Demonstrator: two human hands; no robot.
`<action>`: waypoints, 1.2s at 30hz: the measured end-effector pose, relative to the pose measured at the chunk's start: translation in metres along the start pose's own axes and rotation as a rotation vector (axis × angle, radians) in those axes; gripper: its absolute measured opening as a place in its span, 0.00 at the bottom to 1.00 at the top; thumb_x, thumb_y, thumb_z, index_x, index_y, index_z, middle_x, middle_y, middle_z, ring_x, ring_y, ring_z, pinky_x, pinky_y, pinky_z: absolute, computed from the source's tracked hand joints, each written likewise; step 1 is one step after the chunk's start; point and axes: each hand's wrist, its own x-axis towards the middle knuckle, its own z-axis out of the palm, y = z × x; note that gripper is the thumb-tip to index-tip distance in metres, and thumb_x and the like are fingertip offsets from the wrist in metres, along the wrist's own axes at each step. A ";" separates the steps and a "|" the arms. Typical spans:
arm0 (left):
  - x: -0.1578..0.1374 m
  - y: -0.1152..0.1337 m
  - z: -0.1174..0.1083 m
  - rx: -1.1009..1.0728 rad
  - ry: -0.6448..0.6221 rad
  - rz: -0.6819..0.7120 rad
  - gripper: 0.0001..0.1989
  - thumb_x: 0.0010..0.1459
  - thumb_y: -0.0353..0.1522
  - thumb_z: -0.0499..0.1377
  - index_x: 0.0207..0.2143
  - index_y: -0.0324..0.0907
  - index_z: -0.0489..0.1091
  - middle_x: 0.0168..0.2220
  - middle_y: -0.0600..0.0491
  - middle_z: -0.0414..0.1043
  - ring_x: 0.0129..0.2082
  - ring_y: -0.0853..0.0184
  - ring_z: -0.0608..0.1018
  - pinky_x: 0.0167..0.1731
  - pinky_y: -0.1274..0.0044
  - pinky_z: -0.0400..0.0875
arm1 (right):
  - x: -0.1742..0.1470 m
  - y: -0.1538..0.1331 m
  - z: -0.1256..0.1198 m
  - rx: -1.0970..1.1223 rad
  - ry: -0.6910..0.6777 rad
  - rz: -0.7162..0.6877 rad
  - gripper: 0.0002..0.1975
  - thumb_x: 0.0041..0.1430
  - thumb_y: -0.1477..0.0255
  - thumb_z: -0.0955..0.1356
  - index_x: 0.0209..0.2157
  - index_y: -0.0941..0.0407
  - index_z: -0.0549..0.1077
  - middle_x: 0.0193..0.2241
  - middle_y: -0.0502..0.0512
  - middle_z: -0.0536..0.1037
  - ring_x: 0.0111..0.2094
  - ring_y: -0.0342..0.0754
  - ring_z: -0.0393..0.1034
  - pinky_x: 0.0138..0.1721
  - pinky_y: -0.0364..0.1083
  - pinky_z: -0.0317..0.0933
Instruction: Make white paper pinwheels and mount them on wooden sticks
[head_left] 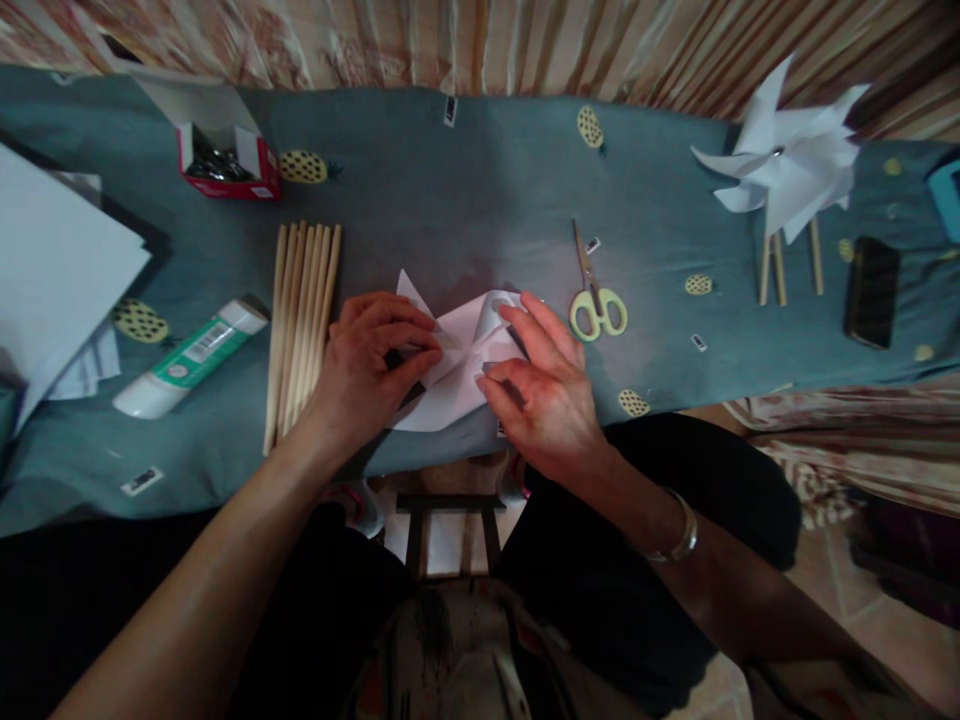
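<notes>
A cut sheet of white paper (454,408) lies near the table's front edge, its pointed flaps partly folded toward the middle. On its left side, my left hand (367,360) is closed, thumb and fingers pinching the paper. My right hand (551,400) grips the right side, a curled flap under its fingers and the thumb close to the centre. Both hands hide parts of the sheet. Scissors (598,312) with pale yellow-green handles rest just right of my right hand. Several wooden sticks (300,320) lie side by side, left of my left hand.
A white-and-green glue bottle (196,355) lies at the left, by stacked white paper (67,250). Behind stands an open red box (229,188) of small metal pieces. White paper pinwheels (806,160) on sticks and a dark phone (872,292) are at the right.
</notes>
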 end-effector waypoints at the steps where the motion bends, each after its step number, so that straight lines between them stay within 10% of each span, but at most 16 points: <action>1: 0.000 0.000 0.000 0.004 -0.005 0.000 0.07 0.56 0.35 0.59 0.27 0.49 0.75 0.39 0.53 0.78 0.50 0.58 0.72 0.55 0.60 0.63 | 0.000 -0.001 0.000 -0.002 -0.003 0.002 0.11 0.59 0.73 0.67 0.24 0.55 0.77 0.57 0.57 0.70 0.63 0.61 0.56 0.60 0.62 0.56; 36: -0.003 0.005 0.010 0.136 0.045 -0.006 0.06 0.56 0.34 0.59 0.27 0.48 0.75 0.41 0.52 0.76 0.50 0.53 0.70 0.48 0.58 0.63 | 0.004 -0.006 0.005 -0.004 -0.030 -0.013 0.11 0.61 0.73 0.64 0.36 0.53 0.79 0.59 0.55 0.68 0.65 0.60 0.53 0.62 0.62 0.53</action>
